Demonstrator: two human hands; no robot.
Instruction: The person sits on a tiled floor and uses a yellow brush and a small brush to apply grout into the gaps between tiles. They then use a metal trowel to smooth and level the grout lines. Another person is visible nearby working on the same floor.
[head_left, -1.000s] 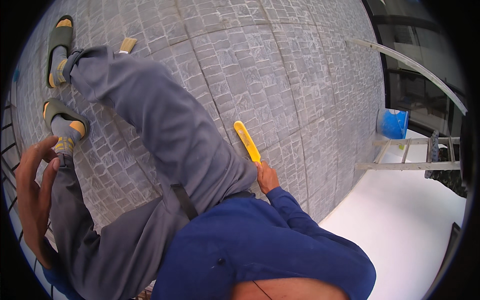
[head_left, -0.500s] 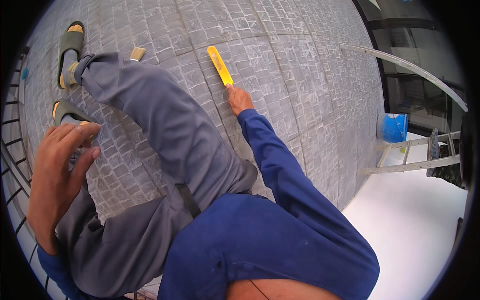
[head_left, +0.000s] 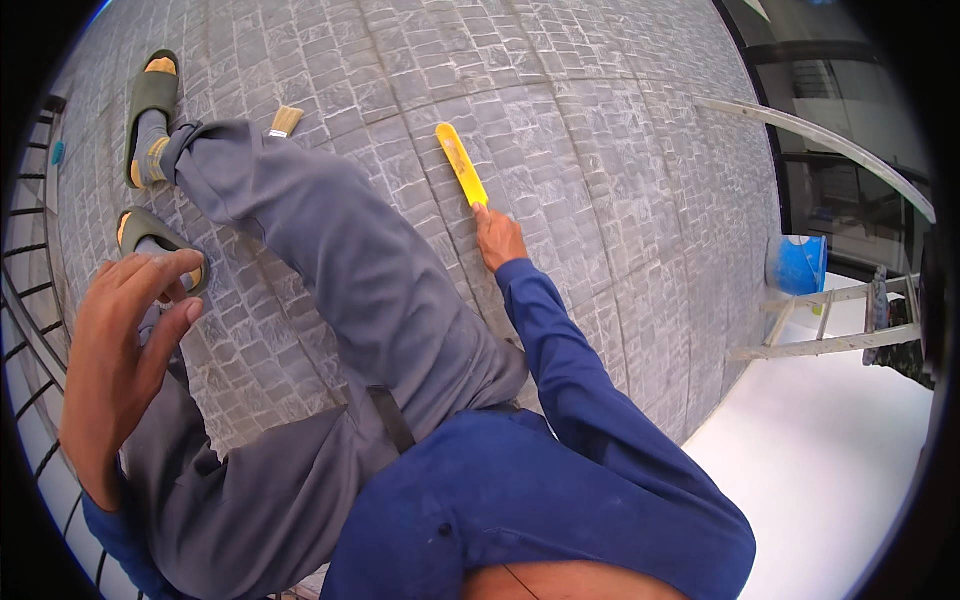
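Observation:
My right hand is closed round the lower end of a long, flat yellow tool with a rounded far end. Brownish marks show along the middle of the tool; its exact kind I cannot make out. At the left, my left hand hangs above my bent leg, near one green slipper. Its fingers are curled loosely, with the thumb apart and nothing visible between them. Beyond my grey trouser leg lies a paintbrush with pale bristles, its handle hidden behind the leg.
Grey stone-patterned paving stretches ahead. Black metal railing runs along the left edge. To the right are a blue bucket, a ladder and dark glazed panels. A white surface lies at the lower right.
The whole view has shifted slightly, so the paving, brush and slippers appear lower and farther right. My right hand still holds the yellow tool, and my left hand keeps its loose curl.

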